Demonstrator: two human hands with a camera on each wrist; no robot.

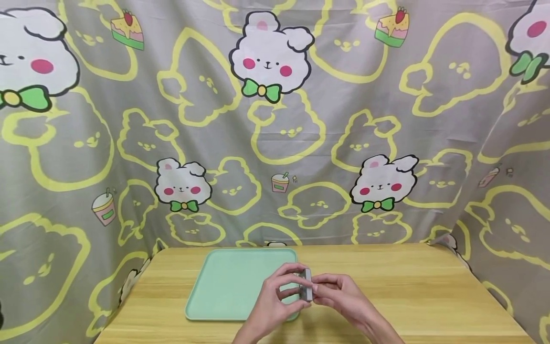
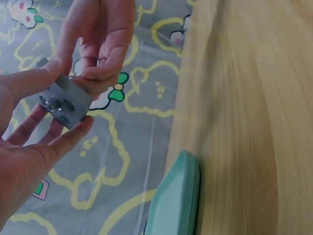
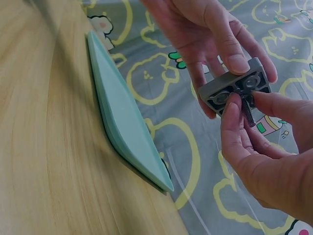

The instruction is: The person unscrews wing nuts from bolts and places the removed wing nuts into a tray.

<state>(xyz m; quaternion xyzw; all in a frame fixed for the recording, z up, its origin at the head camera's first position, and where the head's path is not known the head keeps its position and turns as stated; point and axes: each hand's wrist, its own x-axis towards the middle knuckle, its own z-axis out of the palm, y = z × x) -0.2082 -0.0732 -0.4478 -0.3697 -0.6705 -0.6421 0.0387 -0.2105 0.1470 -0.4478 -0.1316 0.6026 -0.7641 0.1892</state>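
Above the table, a small grey block (image 1: 308, 285) is held up between both hands. My left hand (image 1: 275, 297) grips it by its edges, with the thumb on one side and fingers on the other. The left wrist view shows round holes in one face of the block and a shiny metal piece in the middle. From the opposite, recessed face a dark threaded bolt (image 3: 248, 115) sticks out, seen in the right wrist view. My right hand (image 1: 342, 297) pinches the bolt near its base, the fingertips close against the block.
A light green tray (image 1: 236, 282) with a raised rim lies on the wooden table (image 1: 399, 277), to the left and partly behind the left hand. A grey patterned curtain (image 1: 266, 138) hangs around the table's back and sides.
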